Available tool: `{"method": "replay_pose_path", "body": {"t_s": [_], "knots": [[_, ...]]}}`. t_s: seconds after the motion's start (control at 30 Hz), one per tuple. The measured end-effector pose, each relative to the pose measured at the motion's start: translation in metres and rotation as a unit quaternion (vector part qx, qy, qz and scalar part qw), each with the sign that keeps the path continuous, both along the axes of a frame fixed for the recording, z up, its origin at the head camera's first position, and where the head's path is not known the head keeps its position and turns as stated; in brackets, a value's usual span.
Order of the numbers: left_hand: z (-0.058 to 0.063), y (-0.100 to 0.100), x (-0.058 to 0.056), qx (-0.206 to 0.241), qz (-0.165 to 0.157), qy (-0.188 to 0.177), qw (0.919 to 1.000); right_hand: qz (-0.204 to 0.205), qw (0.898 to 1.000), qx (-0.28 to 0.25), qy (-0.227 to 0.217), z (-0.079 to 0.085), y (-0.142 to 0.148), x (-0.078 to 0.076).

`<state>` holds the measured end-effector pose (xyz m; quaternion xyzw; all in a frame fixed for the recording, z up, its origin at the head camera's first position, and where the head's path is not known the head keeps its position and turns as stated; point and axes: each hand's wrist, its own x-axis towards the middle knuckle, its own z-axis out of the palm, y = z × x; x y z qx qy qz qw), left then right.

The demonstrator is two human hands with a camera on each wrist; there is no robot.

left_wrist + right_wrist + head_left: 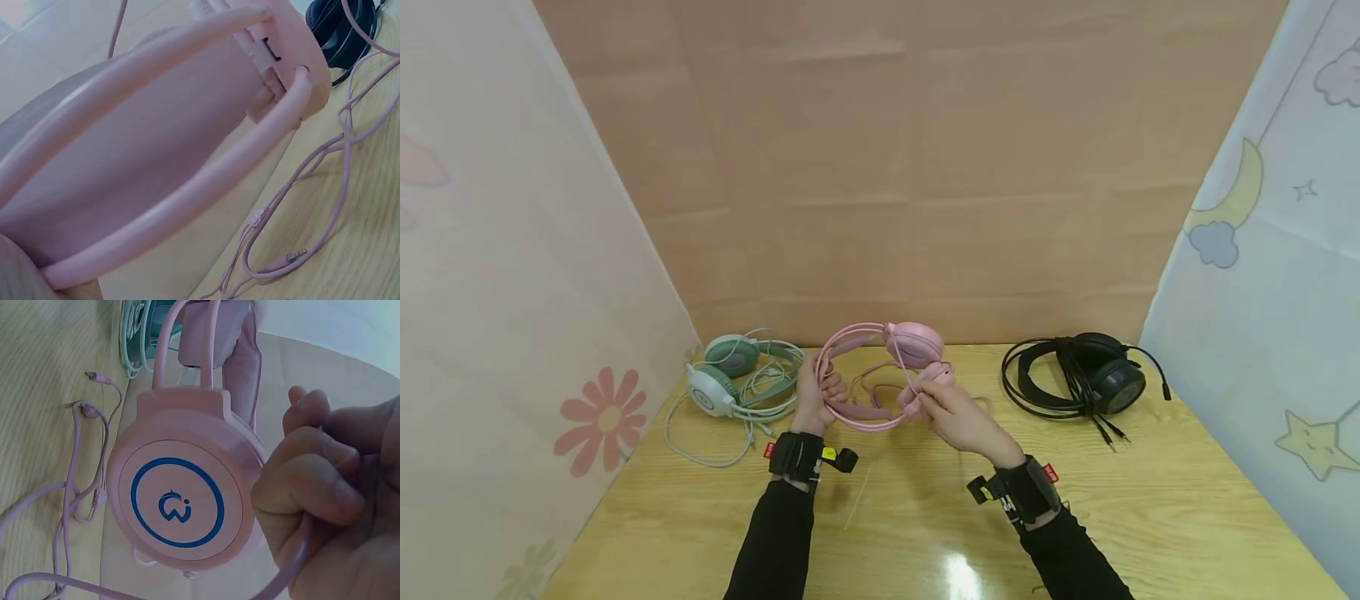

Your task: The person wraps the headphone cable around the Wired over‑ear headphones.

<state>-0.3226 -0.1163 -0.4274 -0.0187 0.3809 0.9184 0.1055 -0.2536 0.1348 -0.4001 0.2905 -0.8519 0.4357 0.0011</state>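
Pink headphones [916, 343] are held up over the table, their two ear cups toward the right. My left hand [810, 402] grips the headband at its left end; the thin twin rails of the headband [187, 206] fill the left wrist view. Beside the lower ear cup is my right hand [961, 421], fingers curled round the pink cable [292, 570]. A round ear cup [178, 431] with a blue ring faces the right wrist view. More pink cord, with a metal-tipped audio plug [284, 261], trails on the table.
Mint-green and white headphones [711, 390] lie at the left with their pale cable looped about them. Black headphones [1116, 387] with a bundled cord lie at the right. A brown paper backdrop [910, 167] rises behind the wooden table [910, 533], between patterned side panels.
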Motion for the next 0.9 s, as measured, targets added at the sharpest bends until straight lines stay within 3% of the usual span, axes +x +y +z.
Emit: {"method": "replay_pose_path", "body": {"t_s": [0.13, 0.27, 0.47, 0.9], "knots": [[-0.002, -0.004, -0.002, 0.018, -0.006, -0.017, 0.9997, 0.000, 1.000, 0.007, 0.018, -0.004, 0.001, -0.001], [-0.001, -0.007, -0.003, 0.031, -0.013, -0.006, 0.9994, 0.002, 1.000, 0.005, 0.029, -0.005, 0.000, -0.002], [0.003, -0.008, -0.003, 0.045, -0.044, -0.002, 0.9980, 0.011, 1.000, 0.015, 0.018, -0.008, 0.000, -0.001], [0.008, -0.005, 0.002, 0.063, -0.035, 0.002, 0.9974, 0.058, 0.998, 0.014, -0.023, -0.012, 0.004, 0.002]]}}
